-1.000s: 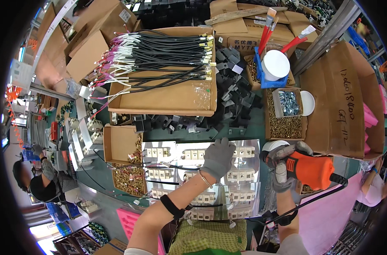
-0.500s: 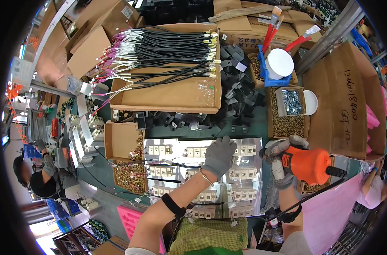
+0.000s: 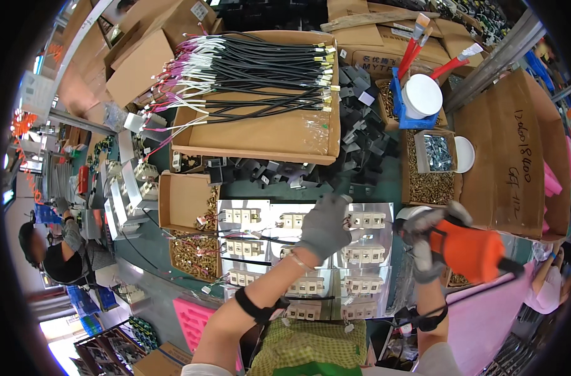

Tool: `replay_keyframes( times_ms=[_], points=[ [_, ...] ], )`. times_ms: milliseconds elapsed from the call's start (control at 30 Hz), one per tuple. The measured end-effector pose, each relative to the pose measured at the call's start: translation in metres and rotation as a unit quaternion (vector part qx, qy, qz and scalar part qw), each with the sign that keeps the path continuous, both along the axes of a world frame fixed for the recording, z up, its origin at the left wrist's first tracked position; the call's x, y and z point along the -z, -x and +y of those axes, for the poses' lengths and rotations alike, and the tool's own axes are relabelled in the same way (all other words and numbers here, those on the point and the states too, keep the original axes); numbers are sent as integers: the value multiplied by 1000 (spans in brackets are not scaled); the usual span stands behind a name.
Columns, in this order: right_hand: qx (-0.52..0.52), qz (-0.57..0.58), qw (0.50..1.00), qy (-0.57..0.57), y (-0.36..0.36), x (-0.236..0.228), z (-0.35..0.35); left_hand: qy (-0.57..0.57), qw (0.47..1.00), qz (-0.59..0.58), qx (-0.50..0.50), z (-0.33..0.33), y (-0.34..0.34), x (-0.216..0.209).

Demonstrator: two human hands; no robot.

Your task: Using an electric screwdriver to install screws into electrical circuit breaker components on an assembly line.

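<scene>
My left hand (image 3: 325,230), in a grey glove, is over the shiny metal plates (image 3: 269,249), among rows of cream terminal blocks (image 3: 367,219). Its fingers are bent together, and the hand hides whatever they may pinch. On the right, my right hand (image 3: 423,241), also gloved, is wrapped round an orange and black power screwdriver (image 3: 470,250) with a dark cord. The tool is held off the plates, its front end pointing left towards them, and it is slightly blurred. Thin dark cables run across the plates left of my left hand.
Behind the plates, a cardboard tray (image 3: 254,141) bears black cables with white and purple ends. Black brackets (image 3: 360,141) are heaped beside it. Small brass parts fill boxes at left (image 3: 194,257) and right (image 3: 430,187). A white tub (image 3: 422,96) stands near red-handled brushes. A co-worker (image 3: 60,250) is far left.
The power screwdriver has shifted slightly right and tilted, with my right hand still round it. My left hand stays over the same blocks, its fingers slightly moved. The whole view has shifted a little.
</scene>
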State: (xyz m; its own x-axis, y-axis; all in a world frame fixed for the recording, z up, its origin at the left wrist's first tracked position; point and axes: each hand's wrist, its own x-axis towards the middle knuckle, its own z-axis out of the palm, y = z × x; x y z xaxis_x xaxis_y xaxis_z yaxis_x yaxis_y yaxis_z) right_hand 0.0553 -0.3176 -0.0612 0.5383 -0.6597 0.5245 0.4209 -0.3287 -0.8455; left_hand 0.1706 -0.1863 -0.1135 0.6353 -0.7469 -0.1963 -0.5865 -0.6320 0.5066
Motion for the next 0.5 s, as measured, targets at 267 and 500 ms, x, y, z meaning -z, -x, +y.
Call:
replay_keyframes(
  times_ms=[267, 500],
  points=[
    [-76, -187, 977, -70, 23, -59, 7, 365, 480, 779, -171, 52, -16, -31],
    [-91, -193, 973, -89, 11, -87, 35, 303, 515, 785, -163, 59, 4, -31]
  ],
)
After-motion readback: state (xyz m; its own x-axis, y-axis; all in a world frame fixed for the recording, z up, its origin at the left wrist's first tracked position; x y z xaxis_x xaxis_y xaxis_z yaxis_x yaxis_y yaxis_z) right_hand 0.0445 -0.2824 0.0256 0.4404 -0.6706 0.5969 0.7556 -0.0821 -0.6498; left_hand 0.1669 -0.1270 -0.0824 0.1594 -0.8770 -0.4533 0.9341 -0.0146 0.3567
